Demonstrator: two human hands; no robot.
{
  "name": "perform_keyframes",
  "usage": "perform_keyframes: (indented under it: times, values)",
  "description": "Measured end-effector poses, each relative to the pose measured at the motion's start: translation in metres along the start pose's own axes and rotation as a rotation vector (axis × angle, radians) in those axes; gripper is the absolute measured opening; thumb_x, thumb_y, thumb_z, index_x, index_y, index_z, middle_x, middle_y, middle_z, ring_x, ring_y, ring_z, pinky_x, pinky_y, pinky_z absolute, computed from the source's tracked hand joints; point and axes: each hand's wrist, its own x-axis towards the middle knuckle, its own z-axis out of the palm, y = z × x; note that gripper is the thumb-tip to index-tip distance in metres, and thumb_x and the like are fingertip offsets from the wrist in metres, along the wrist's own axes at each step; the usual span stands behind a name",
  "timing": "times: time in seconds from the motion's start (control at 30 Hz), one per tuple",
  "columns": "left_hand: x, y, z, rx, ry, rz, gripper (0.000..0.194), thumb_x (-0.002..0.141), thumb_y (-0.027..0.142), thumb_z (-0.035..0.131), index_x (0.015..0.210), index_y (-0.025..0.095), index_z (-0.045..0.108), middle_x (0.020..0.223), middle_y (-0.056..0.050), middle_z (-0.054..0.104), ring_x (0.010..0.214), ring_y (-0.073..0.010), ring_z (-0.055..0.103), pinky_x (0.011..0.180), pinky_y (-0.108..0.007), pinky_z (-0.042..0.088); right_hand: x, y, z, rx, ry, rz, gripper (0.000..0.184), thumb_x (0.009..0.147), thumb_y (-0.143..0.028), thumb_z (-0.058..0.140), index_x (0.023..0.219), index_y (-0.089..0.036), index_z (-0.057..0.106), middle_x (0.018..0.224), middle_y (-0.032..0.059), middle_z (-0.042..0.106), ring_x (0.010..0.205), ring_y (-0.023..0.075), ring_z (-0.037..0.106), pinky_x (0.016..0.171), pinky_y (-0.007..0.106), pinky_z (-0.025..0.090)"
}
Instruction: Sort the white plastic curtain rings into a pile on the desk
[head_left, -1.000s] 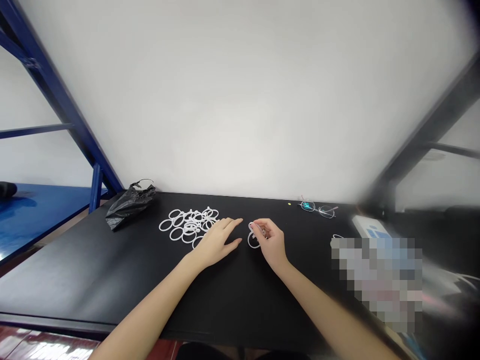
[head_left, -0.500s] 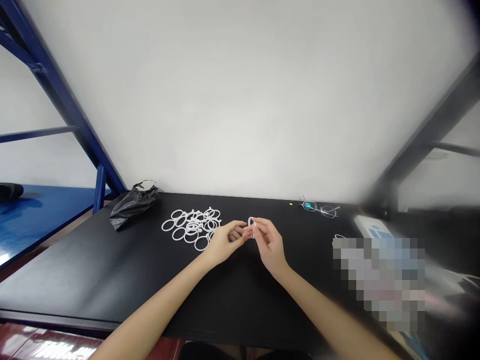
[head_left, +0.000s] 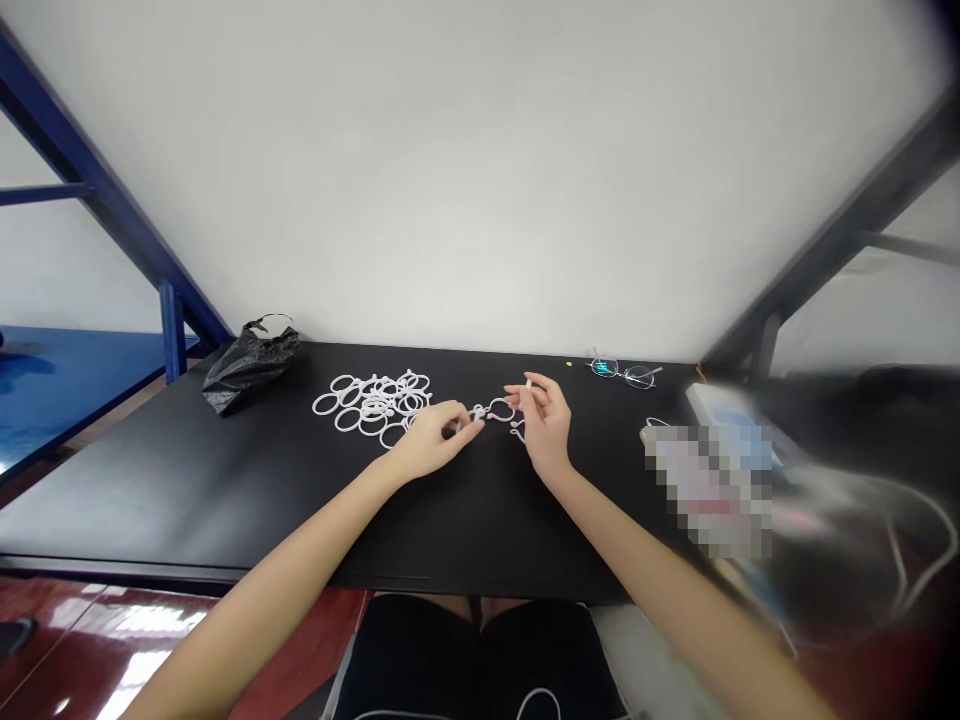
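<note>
White plastic curtain rings (head_left: 373,404) with small knobs lie in a loose pile left of my hands, on the black tabletop (head_left: 247,470). My left hand (head_left: 435,438) is at the pile's right edge, its curled fingers and thumb closed around a white ring (head_left: 478,411), which they partly hide. Between my hands lies an open white ring (head_left: 501,409). My right hand (head_left: 546,425) is raised slightly, pinching a white ring (head_left: 527,382) between thumb and fingers; most of it is hidden. Part of another ring (head_left: 517,431) shows beside the right palm.
A crumpled black plastic bag (head_left: 251,365) lies at the back left. Eyeglasses (head_left: 639,377) rest at the back right, near a white box (head_left: 724,420) and a blurred-out item (head_left: 705,490). A blue metal frame (head_left: 112,200) stands at the left, with a white wall (head_left: 480,180) behind.
My hands, close together on one ring before, have moved apart; rings now show between them. My left hand has shifted left and lower toward the tabletop. The camera view has tilted down.
</note>
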Motion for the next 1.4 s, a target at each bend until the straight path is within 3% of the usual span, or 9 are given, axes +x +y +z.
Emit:
perform_keyframes:
  times: [0.2,0.33,0.5,0.57,0.67,0.93,1.13,1.27,1.4]
  values:
    - [-0.005,0.006,0.007,0.234,-0.167,0.179,0.017,0.095,0.026,0.047,0.1,0.019,0.062,0.106,-0.009,0.062,0.1,-0.0208,0.06,0.09,-0.036,0.05,-0.006,0.007,0.001,-0.085,-0.094,-0.092,0.042,0.087,-0.025,0.055,0.128,-0.02,0.05,0.119,0.0124,0.067,0.112,0.0216,0.065,0.101,0.044,0.051]
    - [-0.004,0.005,0.008,0.256,-0.202,0.216,0.013,0.092,0.023,0.051,0.099,0.019,0.061,0.101,-0.008,0.064,0.098,-0.0214,0.061,0.091,-0.037,0.05,-0.017,0.01,0.004,-0.182,-0.22,-0.183,0.042,0.093,-0.026,0.049,0.134,-0.022,0.05,0.125,0.0116,0.065,0.114,0.0221,0.065,0.101,0.044,0.052]
    - [-0.003,0.004,0.006,0.248,0.09,0.154,0.011,0.092,0.027,0.053,0.098,0.018,0.057,0.096,-0.007,0.061,0.091,-0.0196,0.062,0.085,-0.037,0.051,-0.025,0.006,0.008,-0.122,-0.311,-0.183,0.039,0.096,-0.035,0.049,0.132,-0.024,0.056,0.127,0.0105,0.065,0.115,0.0245,0.065,0.097,0.043,0.056]
    - [-0.003,0.003,0.005,0.205,0.208,0.117,0.032,0.088,0.032,0.06,0.116,0.019,0.051,0.112,-0.01,0.058,0.1,-0.021,0.061,0.083,-0.035,0.053,-0.026,0.005,0.009,-0.039,-0.342,-0.115,0.04,0.094,-0.039,0.053,0.131,-0.023,0.057,0.124,0.0109,0.067,0.112,0.0255,0.067,0.092,0.043,0.058]
    - [-0.004,-0.002,0.007,0.167,0.167,0.154,0.058,0.087,0.033,0.064,0.137,0.022,0.037,0.13,-0.013,0.051,0.111,-0.0223,0.06,0.087,-0.036,0.054,-0.027,0.004,0.011,0.064,-0.396,0.022,0.044,0.09,-0.046,0.059,0.126,-0.022,0.062,0.116,0.0111,0.071,0.104,0.0273,0.071,0.085,0.042,0.061]
    - [-0.004,-0.007,0.011,0.151,0.082,0.217,0.049,0.093,0.025,0.055,0.139,0.023,0.04,0.131,-0.014,0.053,0.117,-0.0235,0.058,0.096,-0.039,0.053,-0.024,0.003,0.013,0.108,-0.381,0.084,0.033,0.088,-0.042,0.062,0.112,-0.021,0.065,0.102,0.0092,0.075,0.092,0.0237,0.074,0.085,0.041,0.061]
    - [-0.002,-0.01,-0.001,0.146,0.1,0.145,0.039,0.096,0.03,0.052,0.132,0.021,0.046,0.122,-0.012,0.057,0.093,-0.0177,0.064,0.087,-0.036,0.055,-0.018,-0.002,0.005,-0.172,-0.414,-0.156,0.026,0.085,-0.029,0.065,0.11,-0.021,0.065,0.1,0.0078,0.072,0.083,0.0184,0.071,0.067,0.029,0.061]
    - [-0.002,-0.011,-0.007,0.149,-0.005,0.13,0.037,0.095,0.037,0.053,0.128,0.021,0.048,0.116,-0.01,0.059,0.081,-0.0153,0.063,0.079,-0.033,0.056,-0.012,-0.004,0.0,-0.269,-0.381,-0.391,0.013,0.09,-0.023,0.06,0.097,-0.021,0.07,0.093,0.0068,0.072,0.075,0.0163,0.069,0.064,0.029,0.06]
    - [-0.003,-0.007,-0.007,0.122,-0.07,0.105,0.036,0.095,0.041,0.052,0.125,0.021,0.049,0.112,-0.008,0.06,0.075,-0.0135,0.062,0.074,-0.03,0.054,-0.006,-0.007,-0.004,-0.278,-0.384,-0.47,0.011,0.09,-0.022,0.062,0.09,-0.023,0.072,0.085,0.0047,0.073,0.076,0.0171,0.069,0.068,0.031,0.058]
